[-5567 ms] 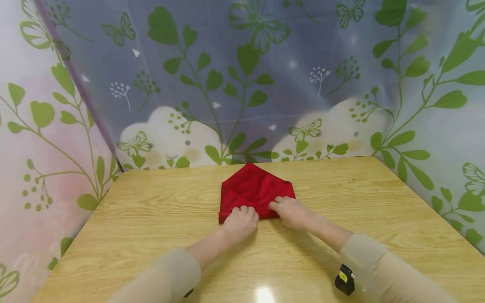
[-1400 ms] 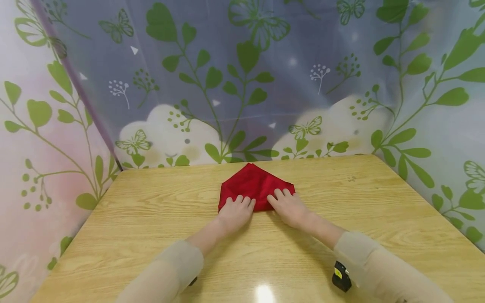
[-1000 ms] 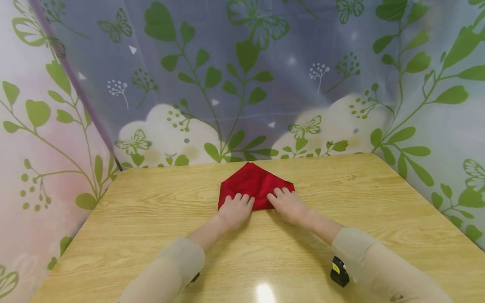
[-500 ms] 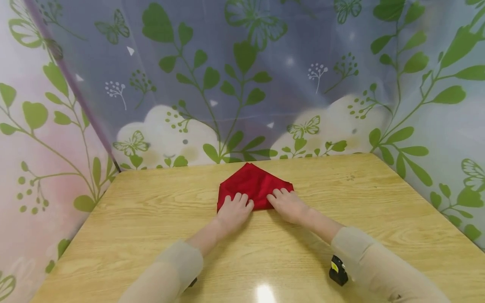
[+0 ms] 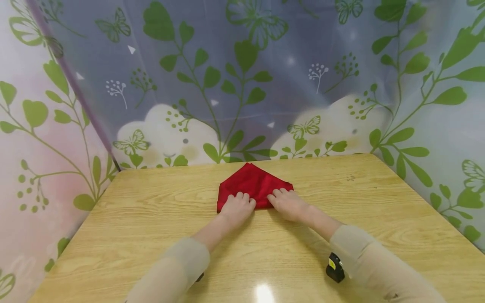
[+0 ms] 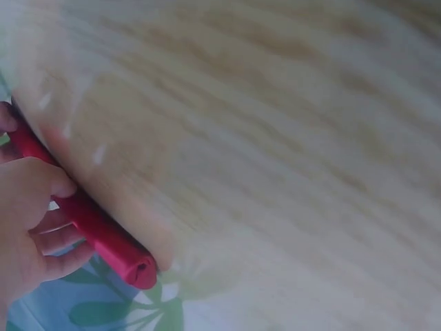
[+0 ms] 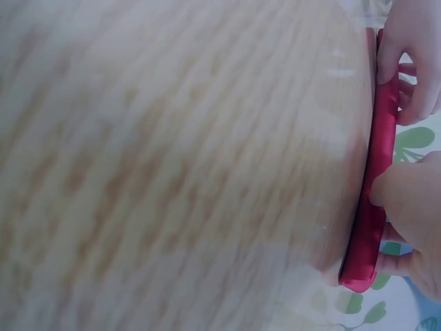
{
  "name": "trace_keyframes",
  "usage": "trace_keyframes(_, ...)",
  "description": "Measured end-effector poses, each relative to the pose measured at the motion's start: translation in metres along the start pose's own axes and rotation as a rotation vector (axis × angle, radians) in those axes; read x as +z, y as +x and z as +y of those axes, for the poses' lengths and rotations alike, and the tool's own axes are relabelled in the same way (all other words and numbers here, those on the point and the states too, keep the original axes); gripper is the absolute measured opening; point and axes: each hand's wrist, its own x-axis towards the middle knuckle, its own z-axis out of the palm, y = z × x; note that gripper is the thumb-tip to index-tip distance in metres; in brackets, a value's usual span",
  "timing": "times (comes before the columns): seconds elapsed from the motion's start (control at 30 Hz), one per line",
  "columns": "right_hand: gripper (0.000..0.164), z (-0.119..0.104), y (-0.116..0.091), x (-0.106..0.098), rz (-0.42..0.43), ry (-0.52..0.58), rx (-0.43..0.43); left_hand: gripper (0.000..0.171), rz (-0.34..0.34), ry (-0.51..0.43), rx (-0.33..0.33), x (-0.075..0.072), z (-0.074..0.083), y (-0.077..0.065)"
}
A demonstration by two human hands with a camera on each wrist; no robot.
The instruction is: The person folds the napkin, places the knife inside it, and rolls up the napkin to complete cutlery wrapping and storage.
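A red cloth (image 5: 251,179) lies near the back of the table, its far side pointed like a roof. Its near edge is rolled into a tube (image 6: 103,234), and a spiral of layers shows at the left end in the left wrist view. My left hand (image 5: 238,209) grips the left part of this roll, thumb on the near side and fingers on the far side. To the right of it, my right hand (image 5: 289,205) holds the roll the same way, thumb (image 7: 377,189) against the cloth. A stretch of red shows between the two hands.
The wood-grained table (image 5: 151,210) carries a bright light reflection at the front. Patterned curtains (image 5: 182,63) with leaves and butterflies stand behind it and at both sides. A small black device (image 5: 335,268) with a yellow label is at the right sleeve.
Since the oldest frame, the cloth's near edge has been rolled further away from me, and both hands have moved forward with it. Over the last second the hands have barely shifted.
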Motion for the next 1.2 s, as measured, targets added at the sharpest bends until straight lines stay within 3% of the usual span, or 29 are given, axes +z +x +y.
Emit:
trace_keyframes(0.27,0.019,0.001,0.000,-0.001,-0.016,-0.006,-0.021,0.021,-0.032,-0.002,-0.001,0.000,-0.001,0.003)
trace_keyframes(0.63,0.029,0.006,-0.003,-0.008,-0.045,0.089,-0.021,0.014,-0.061,-0.098,0.030,-0.003,-0.010,0.005)
trace_keyframes(0.87,0.012,-0.001,-0.006,-0.004,0.120,-0.060,-0.035,0.017,-0.114,-0.175,0.051,-0.003,-0.016,0.006)
trace_keyframes(0.97,0.012,-0.005,-0.007,-0.003,0.190,-0.117,-0.047,0.018,-0.149,-0.208,0.054,-0.004,-0.019,0.007)
trace_keyframes(1.2,0.015,-0.010,-0.009,-0.002,0.244,-0.140,-0.029,0.022,-0.207,-0.263,0.054,-0.006,-0.022,0.011)
